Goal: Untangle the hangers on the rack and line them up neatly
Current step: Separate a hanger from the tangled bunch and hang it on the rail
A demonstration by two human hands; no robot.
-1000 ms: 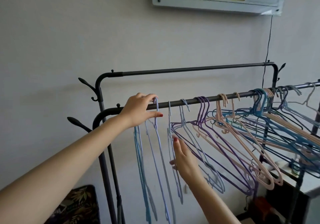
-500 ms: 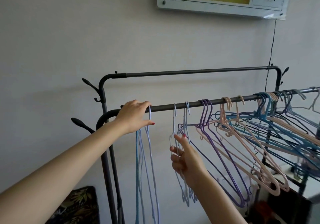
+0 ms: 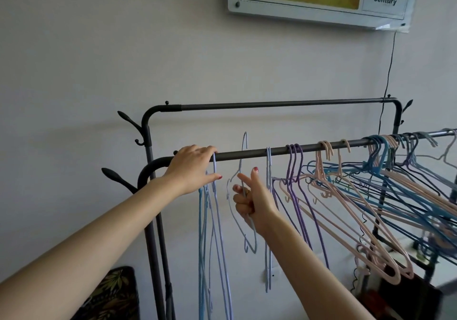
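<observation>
Above the front rail (image 3: 309, 149), hook clear of it: one pale lilac hanger (image 3: 243, 191), long axis near vertical, gripped by the right hand (image 3: 254, 199). Left hand (image 3: 191, 168), just left along the rail, grasps the lined-up blue hangers (image 3: 210, 233). Tangled pink and blue hangers (image 3: 385, 183) hang well right on the rail; the right hand is nearer them.

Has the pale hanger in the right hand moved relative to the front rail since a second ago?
Yes. The pale hanger, held by the right hand, has come up: its hook is now lifted above the front rail.
</observation>
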